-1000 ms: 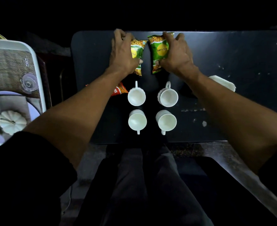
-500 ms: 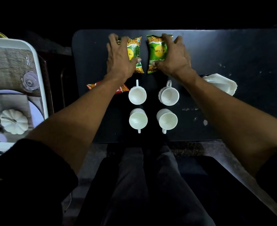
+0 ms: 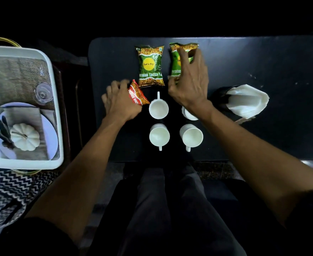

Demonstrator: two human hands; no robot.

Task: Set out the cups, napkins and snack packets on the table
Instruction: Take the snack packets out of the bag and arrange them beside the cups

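While the left hand [image 3: 119, 102] closes round the red packet [image 3: 137, 94], pinching it at its near end with the rest sticking up and away beyond the fingers, the right hand [image 3: 189, 84] sits on the second green packet [image 3: 178, 60], fingers curled over its middle and thumb at its near edge, pressing or gripping it against the table [image 3: 244, 58]. Just left of that grip lies the first green packet [image 3: 150, 66], flat and free, nobody touching it. Below both hands, four white cups [image 3: 159, 136] stand in a square, one half hidden under the right wrist. Off to the right of the right hand, well apart, the napkins [image 3: 246, 101] sit bunched in a dark holder. Now, these packets look light, puffy and crinkly, slick film that could slide out of a loose pinch, so the sealed ends seem the safest place to hold; squeeze the middle and the snacks inside may crush. That red one, I reckon, wants laying flat beside the green pair. Cups look hard and breakable, best taken by the handles.
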